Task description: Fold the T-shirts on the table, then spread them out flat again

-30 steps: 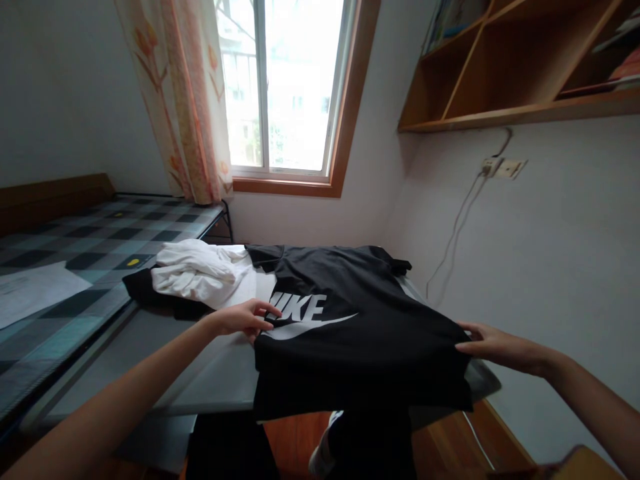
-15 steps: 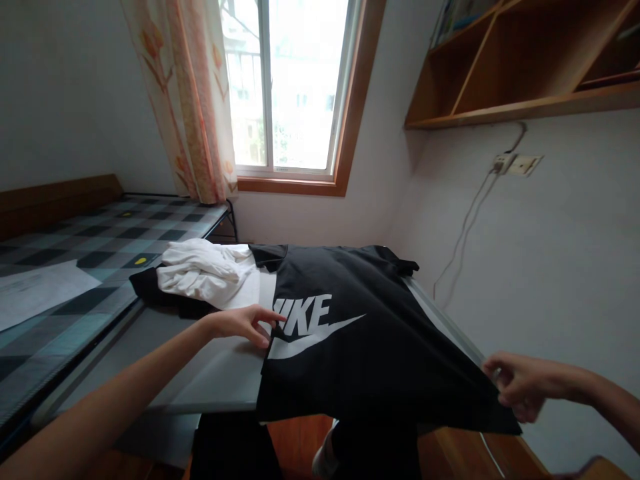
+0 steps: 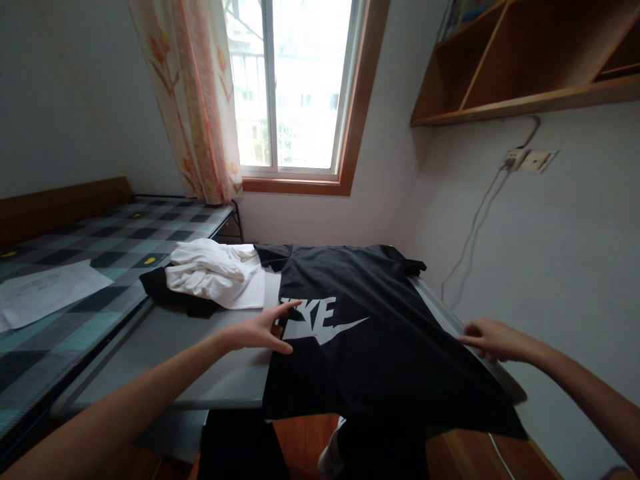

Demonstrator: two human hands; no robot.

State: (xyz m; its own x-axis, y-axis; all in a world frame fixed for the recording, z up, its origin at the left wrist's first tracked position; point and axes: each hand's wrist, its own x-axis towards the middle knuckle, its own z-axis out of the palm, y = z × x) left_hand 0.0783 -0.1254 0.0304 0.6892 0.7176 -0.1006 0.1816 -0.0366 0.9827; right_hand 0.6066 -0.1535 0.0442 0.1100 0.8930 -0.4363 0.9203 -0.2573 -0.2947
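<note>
A black T-shirt with large white lettering and a swoosh is spread over a grey table, its lower hem hanging past the near edge. My left hand is at the shirt's left edge, thumb and index finger apart over the printed letters, which are partly creased there. At the shirt's right side edge, my right hand has its fingers closed in a pinch on the fabric; the fingertips are partly hidden. A crumpled white garment lies left of the shirt, with black cloth beside it.
The grey table stands against a bed with a checked mattress, where a paper sheet lies. Behind are a curtain and a window. Wooden shelves and a plugged-in cable are on the right wall.
My right hand has moved from the shirt's lower right corner up along its side edge. The left hand has spread its fingers and shifted slightly right, creasing the print.
</note>
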